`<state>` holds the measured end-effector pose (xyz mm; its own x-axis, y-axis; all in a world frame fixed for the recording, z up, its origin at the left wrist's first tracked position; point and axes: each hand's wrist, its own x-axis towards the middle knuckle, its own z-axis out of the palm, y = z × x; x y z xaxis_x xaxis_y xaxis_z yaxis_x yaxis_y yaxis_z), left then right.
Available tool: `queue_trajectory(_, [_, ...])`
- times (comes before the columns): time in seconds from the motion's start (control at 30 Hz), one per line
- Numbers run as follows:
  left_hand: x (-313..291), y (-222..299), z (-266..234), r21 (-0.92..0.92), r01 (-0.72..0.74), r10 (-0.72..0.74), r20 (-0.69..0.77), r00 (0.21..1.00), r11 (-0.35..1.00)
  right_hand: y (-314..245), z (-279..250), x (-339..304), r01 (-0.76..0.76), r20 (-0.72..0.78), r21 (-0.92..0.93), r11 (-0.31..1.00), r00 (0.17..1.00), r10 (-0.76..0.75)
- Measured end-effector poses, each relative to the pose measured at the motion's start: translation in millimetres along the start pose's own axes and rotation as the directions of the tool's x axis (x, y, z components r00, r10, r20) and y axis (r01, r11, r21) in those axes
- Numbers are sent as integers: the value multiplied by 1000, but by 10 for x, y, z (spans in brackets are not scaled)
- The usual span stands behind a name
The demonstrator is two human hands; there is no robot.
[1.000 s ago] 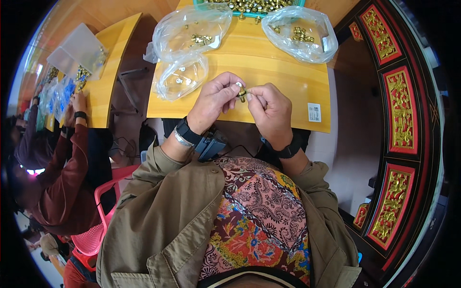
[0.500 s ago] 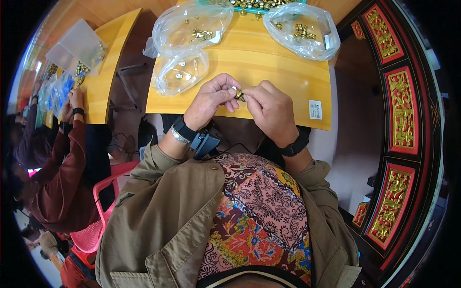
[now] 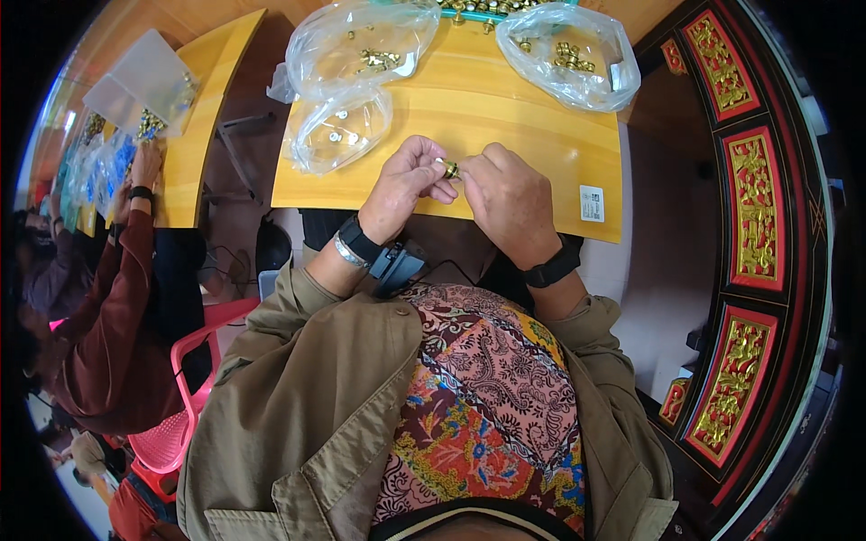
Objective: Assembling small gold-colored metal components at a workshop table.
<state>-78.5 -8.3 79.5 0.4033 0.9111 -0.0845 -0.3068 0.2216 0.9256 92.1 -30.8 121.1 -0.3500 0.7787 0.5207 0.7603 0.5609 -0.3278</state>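
My left hand (image 3: 410, 180) pinches a small brass fitting (image 3: 450, 169) between thumb and fingers, above the table's front edge. A small white piece shows at its left end. The closed fingertips of my right hand (image 3: 508, 197) meet the fitting's right end and partly hide it. Beyond my left hand lies a small clear plastic bag (image 3: 316, 142) with a few white pieces (image 3: 336, 137) in it. Behind that, a larger clear bag (image 3: 316, 54) holds small brass parts (image 3: 380, 60). At the far right another clear bag (image 3: 603, 90) contains brass fittings (image 3: 572, 58).
A green tray (image 3: 505, 17) heaped with brass fittings stands at the yellow table's (image 3: 478, 86) far edge. A white label (image 3: 592, 204) is stuck near the right corner. On the left, a co-worker's hand (image 3: 146, 164) is at another table, near a clear bin (image 3: 135, 77) and a pink chair (image 3: 194, 397).
My hands stay together at the fitting, with only slight shifts of fingers and wrists. The fitting has turned a little. On the left, the co-worker's hand has moved slightly farther away.
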Motion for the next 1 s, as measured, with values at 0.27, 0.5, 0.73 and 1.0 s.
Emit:
queue_trajectory(0.27, [-281,201,-286,-241,57,-71,-47,996,969,-527,59,129,22,-11,36,999,1000,-22])
queue_trajectory(0.5, [-454,254,-614,-344,138,-173,-73,982,929,-874,54,265,-27,-37,-4,1000,999,27])
queue_trajectory(0.73, [-523,323,-594,-637,147,-183,9,983,757,-1174,185,245,-95,-86,305,948,988,127])
queue_trajectory(1.0, [-522,127,-535,-677,302,-49,367,929,671,-998,175,158,-9,-110,255,967,993,38])
